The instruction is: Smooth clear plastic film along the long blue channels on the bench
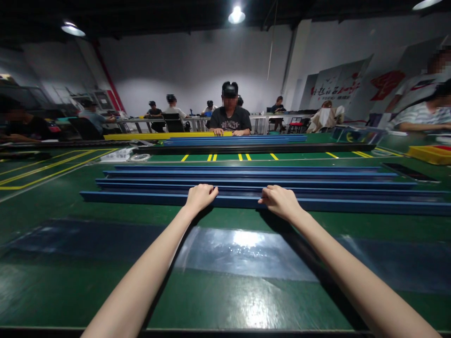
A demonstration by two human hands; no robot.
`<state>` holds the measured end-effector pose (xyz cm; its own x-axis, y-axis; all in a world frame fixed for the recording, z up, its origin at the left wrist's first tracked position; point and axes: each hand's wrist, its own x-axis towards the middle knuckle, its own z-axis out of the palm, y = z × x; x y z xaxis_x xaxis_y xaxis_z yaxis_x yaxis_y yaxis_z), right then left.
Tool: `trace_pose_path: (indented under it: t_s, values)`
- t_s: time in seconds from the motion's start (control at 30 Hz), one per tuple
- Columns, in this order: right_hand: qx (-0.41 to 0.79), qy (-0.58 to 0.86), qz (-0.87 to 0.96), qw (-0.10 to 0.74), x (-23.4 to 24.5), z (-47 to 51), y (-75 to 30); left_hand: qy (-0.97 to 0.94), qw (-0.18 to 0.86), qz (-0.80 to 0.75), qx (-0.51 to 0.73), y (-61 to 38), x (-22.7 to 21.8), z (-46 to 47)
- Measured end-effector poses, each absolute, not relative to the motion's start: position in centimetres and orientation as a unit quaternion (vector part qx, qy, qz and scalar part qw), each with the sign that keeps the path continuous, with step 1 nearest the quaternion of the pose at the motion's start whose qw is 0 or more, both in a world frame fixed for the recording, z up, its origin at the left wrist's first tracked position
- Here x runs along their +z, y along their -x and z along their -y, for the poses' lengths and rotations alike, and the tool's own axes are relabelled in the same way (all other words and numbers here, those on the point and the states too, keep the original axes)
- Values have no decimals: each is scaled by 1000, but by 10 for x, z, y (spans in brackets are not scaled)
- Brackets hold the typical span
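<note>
Several long blue channel strips lie side by side across the green table [225,300]. The nearest blue channel strip [141,199] runs crosswise in front of me. My left hand [201,196] is closed over this strip just left of the middle, with its fingers curled round the upper edge. A short way to the right, my right hand [280,201] grips the same strip, fingers bent and thumb side toward the middle. Behind it the farther blue channel strips [246,173] lie close together.
A clear plastic film [239,253] is spread on the table before me. Across the table, a person [230,117] holds a yellow strip [162,136] near a long black strip [253,149]. A dark phone-like slab [410,172] and a yellow tray [428,155] are at right.
</note>
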<state>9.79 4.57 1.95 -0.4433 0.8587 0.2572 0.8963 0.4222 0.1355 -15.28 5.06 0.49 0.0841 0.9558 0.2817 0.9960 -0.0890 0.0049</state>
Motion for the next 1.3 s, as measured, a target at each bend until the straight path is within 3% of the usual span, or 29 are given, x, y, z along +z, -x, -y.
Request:
trace_pose_path:
  t_s: [0.3,0.67,0.93,1.07,1.3]
  values:
    - [-105,522,844,63,24,-54,-102,750,54,652,-100,159,4,-56]
    - [-106,504,856,38,28,-57,-99,714,107,683,-114,159,-2,-64]
    - [-91,491,866,29,29,-65,-100,718,84,686,-87,158,2,-68]
    - [-38,461,886,22,34,-73,-103,746,47,663,-42,155,14,-67]
    - [113,411,904,-8,51,-97,-108,771,127,614,-112,145,25,-91]
